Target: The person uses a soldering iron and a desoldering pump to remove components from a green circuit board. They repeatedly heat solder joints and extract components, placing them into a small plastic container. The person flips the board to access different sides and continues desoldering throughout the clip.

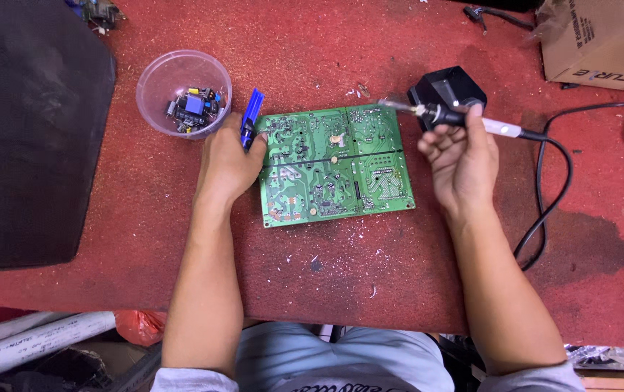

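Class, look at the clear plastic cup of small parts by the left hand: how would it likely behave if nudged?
The cup looks thin-walled and light, so it would probably slide on the red table. Only a few small parts lie at its bottom, so it may tip easily. It stands upright, so rolling seems unlikely.

A green circuit board (335,165) lies at the centre of the red worktop (370,268). At its nine o'clock, the left hand (228,160) grips a blue tool (251,118); at two o'clock, the right hand (461,156) holds a soldering iron (464,120), its tip over the board's top right corner. A clear cup (183,93) of parts sits at ten o'clock.
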